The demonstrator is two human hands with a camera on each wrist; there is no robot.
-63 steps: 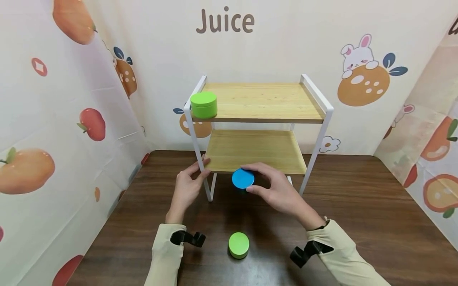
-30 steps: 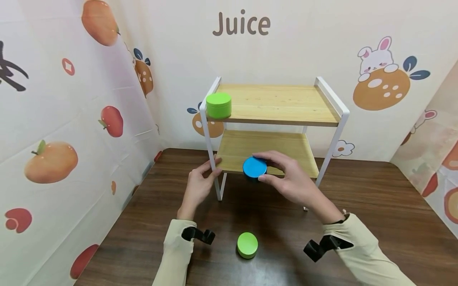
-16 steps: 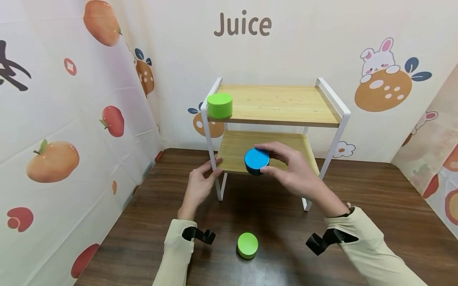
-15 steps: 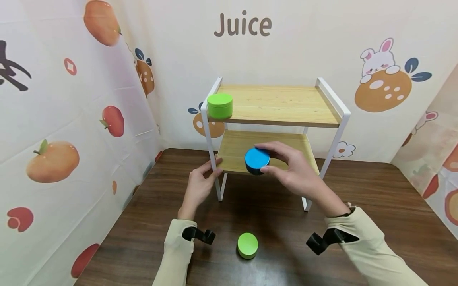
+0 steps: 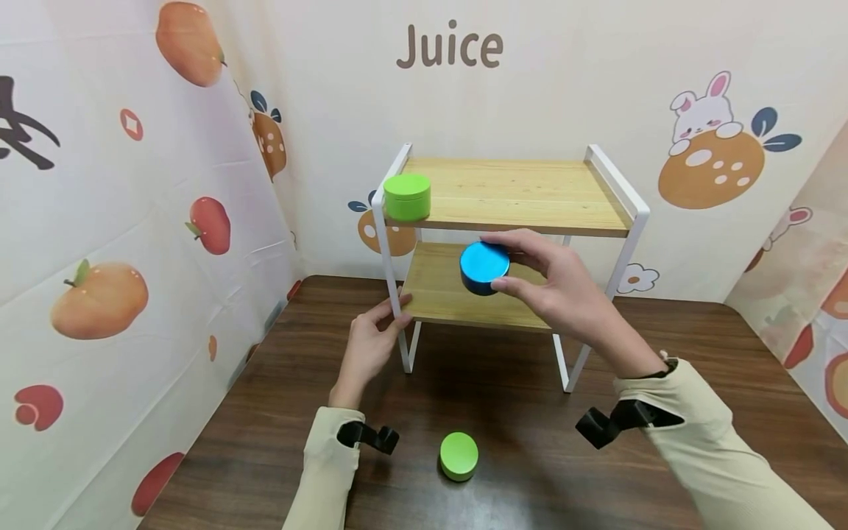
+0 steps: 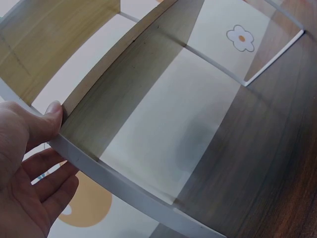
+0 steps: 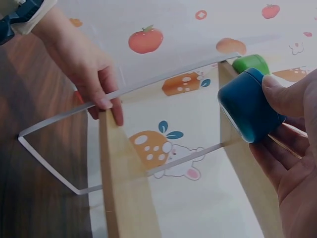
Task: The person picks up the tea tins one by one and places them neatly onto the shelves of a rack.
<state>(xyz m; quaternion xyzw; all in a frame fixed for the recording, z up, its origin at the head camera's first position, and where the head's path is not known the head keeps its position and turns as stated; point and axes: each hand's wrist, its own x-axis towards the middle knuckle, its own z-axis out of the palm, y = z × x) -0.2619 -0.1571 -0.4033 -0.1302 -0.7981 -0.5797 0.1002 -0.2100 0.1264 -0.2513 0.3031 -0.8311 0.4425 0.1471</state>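
My right hand [image 5: 563,291] pinches a round blue lidded tin [image 5: 485,266] between thumb and fingers, raised in front of the two-tier rack with its top tilted toward the head camera. The right wrist view shows the blue tin [image 7: 250,106] from its side, clear of both boards. With its thumb and fingers, my left hand [image 5: 369,346] grips the white front-left leg of the rack at the corner of the lower board [image 5: 450,294]. In the left wrist view, the thumb of the left hand [image 6: 29,191] presses that corner.
A green round lidded tin [image 5: 407,197] stands at the front-left corner of the upper board [image 5: 510,188]. Another green tin [image 5: 458,456] sits on the dark wooden table [image 5: 517,442] nearer the front. Behind and at the sides hang fruit-printed cloths [image 5: 318,88].
The right hand has lifted the blue tin from below the lower board's front edge, up and slightly right. The left hand keeps its grip on the rack; the head view has shifted.
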